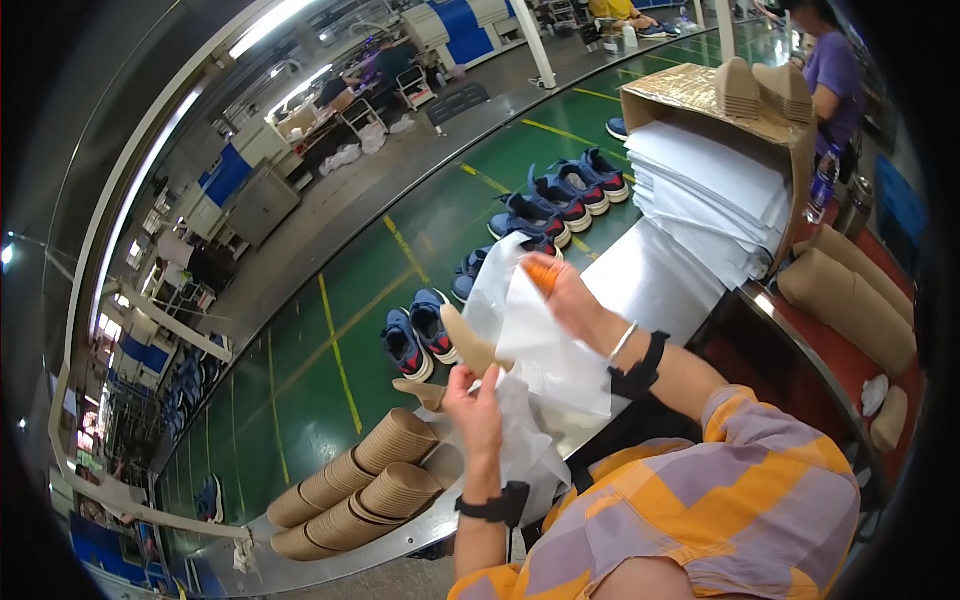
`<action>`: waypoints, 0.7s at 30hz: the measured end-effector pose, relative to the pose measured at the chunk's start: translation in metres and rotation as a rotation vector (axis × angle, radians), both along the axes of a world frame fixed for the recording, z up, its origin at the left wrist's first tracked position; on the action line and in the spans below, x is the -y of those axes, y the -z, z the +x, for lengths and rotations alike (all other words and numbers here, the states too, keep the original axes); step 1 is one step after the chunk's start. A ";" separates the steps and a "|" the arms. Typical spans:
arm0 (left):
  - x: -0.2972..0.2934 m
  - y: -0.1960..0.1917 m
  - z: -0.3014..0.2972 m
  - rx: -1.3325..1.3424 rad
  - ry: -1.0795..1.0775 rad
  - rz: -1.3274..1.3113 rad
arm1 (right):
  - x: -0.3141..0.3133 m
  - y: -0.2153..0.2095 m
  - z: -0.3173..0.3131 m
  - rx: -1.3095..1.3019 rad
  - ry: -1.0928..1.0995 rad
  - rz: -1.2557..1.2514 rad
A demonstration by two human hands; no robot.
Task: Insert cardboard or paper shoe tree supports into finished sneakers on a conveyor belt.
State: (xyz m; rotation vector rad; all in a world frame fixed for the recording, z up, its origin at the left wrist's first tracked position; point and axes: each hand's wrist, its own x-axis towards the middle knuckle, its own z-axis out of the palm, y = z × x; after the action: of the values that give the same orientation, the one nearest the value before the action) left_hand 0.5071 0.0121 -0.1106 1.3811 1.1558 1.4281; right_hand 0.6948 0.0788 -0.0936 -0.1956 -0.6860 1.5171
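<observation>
Beside conveyor and two brown stacks. Gripping one part-hidden tan form with left hand, paper with blurred right hand

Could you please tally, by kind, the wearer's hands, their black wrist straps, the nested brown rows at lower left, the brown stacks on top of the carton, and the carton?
Hands: 2, left hand and right hand
Black wrist straps: 2
Nested brown rows: 2
Brown stacks: 2
Carton: 1
Total: 9
</observation>
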 end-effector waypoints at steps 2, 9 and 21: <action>-0.009 0.040 -0.001 -0.496 -0.143 0.272 | 0.013 -0.020 -0.033 0.600 0.173 0.421; -0.014 0.018 0.033 -0.364 0.133 0.397 | 0.004 -0.060 -0.003 1.358 0.152 0.797; -0.036 0.020 0.127 0.596 0.447 -0.707 | 0.001 -0.054 0.029 0.973 1.078 0.493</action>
State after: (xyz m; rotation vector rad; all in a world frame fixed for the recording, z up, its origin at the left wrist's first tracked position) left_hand 0.6344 0.0481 -0.1305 0.5927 0.7688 0.8761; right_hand 0.7236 0.0781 -0.0394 -0.7988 -1.3866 0.1166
